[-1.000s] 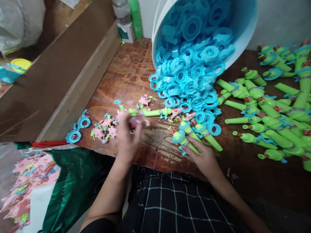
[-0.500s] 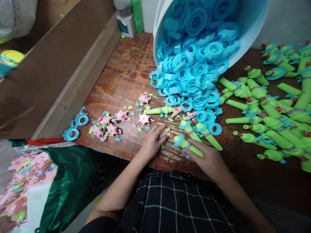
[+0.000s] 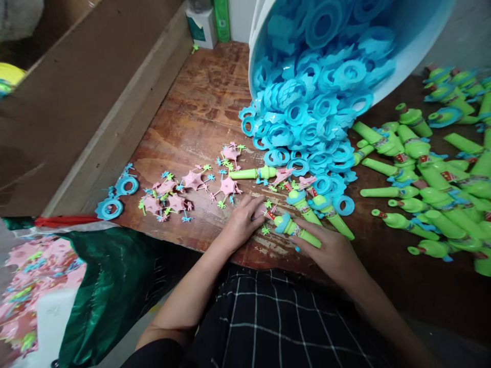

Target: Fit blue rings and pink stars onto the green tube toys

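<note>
My right hand (image 3: 330, 246) is closed around the lower end of a green toy wand (image 3: 297, 231) with a blue ring and a red-and-white tip. That tip points left, towards my left hand (image 3: 242, 223), whose fingers are closed on a pink star-shaped piece (image 3: 260, 210), mostly hidden by them. Small green figures hang from this piece. Whether tip and piece touch, I cannot tell. Just beyond my hands lie two more wands with pink pieces at their tips, and another green wand (image 3: 249, 174) lying sideways. Loose pink stars (image 3: 193, 180) are spread to the left.
A white bucket (image 3: 416, 61) lies tipped, spilling blue scalloped rings (image 3: 295, 113) onto the wooden table (image 3: 199, 110). Many green wands (image 3: 433, 197) are heaped at right. Two blue rings (image 3: 127, 186) lie by the wooden board (image 3: 115, 110). A green sack (image 3: 102, 286) hangs lower left.
The view has shifted slightly. Both hands keep nearly the same pose, with the wand and the pink piece still held close together.
</note>
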